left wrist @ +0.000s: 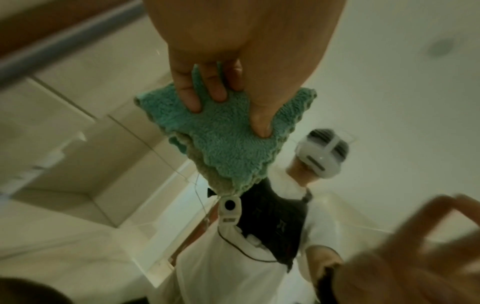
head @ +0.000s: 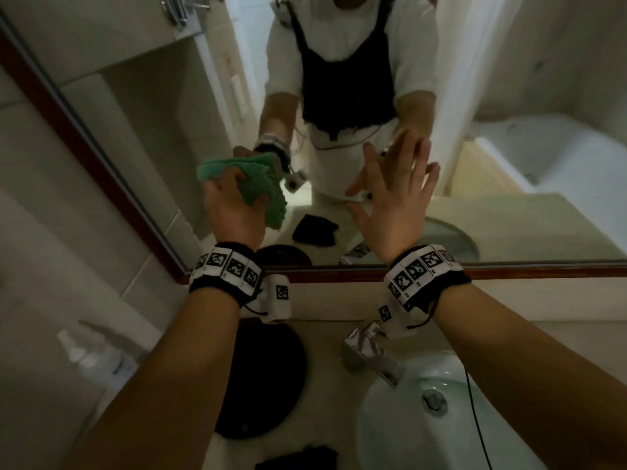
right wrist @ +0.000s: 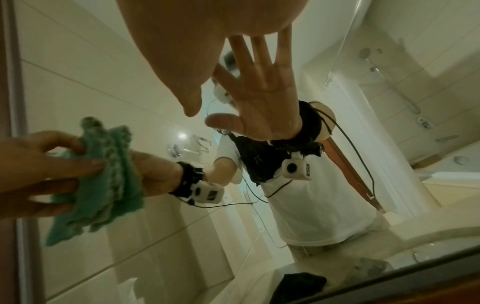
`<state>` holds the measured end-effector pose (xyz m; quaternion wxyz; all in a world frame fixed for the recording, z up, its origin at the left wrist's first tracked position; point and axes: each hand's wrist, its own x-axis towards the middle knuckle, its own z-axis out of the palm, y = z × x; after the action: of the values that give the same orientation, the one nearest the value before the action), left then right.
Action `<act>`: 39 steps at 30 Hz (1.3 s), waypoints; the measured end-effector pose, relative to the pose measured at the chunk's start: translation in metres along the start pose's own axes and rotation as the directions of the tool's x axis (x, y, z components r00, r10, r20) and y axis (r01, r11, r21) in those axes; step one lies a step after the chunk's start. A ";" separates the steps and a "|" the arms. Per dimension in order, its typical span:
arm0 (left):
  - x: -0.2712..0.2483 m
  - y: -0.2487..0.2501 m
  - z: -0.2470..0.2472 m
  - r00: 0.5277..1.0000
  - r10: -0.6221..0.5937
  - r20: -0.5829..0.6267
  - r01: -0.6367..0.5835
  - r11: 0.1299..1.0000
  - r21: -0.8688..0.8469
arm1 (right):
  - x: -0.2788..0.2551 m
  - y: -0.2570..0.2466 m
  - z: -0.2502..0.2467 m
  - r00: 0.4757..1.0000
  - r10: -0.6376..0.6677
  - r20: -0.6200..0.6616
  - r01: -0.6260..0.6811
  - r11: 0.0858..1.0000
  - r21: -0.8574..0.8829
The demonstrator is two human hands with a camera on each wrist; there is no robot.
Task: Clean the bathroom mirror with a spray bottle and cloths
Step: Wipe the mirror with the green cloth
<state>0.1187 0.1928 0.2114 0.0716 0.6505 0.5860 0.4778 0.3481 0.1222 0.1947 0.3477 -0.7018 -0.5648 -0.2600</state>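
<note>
Bathroom setting: tiled walls, a pale counter [head: 339,449] with an inset white basin [head: 390,435] and a chrome tap [head: 369,354]. A wood-framed mirror [head: 142,106] hangs above the counter.

Left hand [head: 230,208]: fingers and thumb are curled around a folded green microfibre cloth [head: 261,188], pinching it against the palm. The cloth sits at the mirror glass, its scalloped edges projecting past the fingertips [left wrist: 193,102] and hanging below the grip.

Right hand [head: 393,198]: holds nothing. The fingers are straight and spread, palm toward the glass, just right of the cloth grip. Whether the fingertips touch the glass cannot be told.

Below the left wrist, a dark round mat [head: 264,378] lies on the counter. A black cloth [head: 305,457] lies nearer the person. A white spray bottle [head: 91,354] stands left of the left forearm, well apart from both hands.
</note>
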 end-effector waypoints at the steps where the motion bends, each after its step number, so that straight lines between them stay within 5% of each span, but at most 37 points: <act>1: 0.007 -0.013 -0.010 1.000 -0.019 -0.016 0.019 0.999 0.029 | 0.000 -0.003 0.004 1.000 0.007 -0.002 -0.007 1.000 0.003; 8: 0.032 -0.084 -0.054 0.993 -0.109 -0.035 0.114 0.976 0.188 | -0.001 -0.004 0.017 1.000 0.005 0.001 -0.005 0.999 -0.046; 16: 0.038 -0.126 -0.061 0.988 -0.149 -0.045 0.153 0.980 0.130 | -0.001 -0.001 0.020 1.000 -0.008 -0.002 0.008 0.996 -0.087; 24: 0.026 -0.095 -0.042 0.989 -0.148 -0.003 0.148 0.981 0.123 | 0.000 0.002 0.026 1.000 -0.020 -0.003 0.020 0.995 -0.103; 28: 0.005 -0.056 -0.004 0.998 -0.008 0.068 0.007 1.000 0.019 | 0.000 0.003 0.028 0.999 -0.030 -0.023 0.028 0.995 -0.099; 33: -0.038 0.011 0.036 0.983 0.115 0.140 -0.128 0.988 0.089 | -0.001 0.005 0.030 0.999 -0.041 -0.024 0.038 0.993 -0.113; 39: -0.045 0.013 0.049 0.972 0.168 0.165 -0.187 0.977 0.105 | -0.002 0.006 0.027 0.999 -0.042 -0.002 0.042 0.993 -0.108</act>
<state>0.1692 0.1742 0.1695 0.0346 0.7387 0.5455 0.3945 0.3529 0.1418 0.1752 0.3046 -0.7070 -0.5639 -0.2988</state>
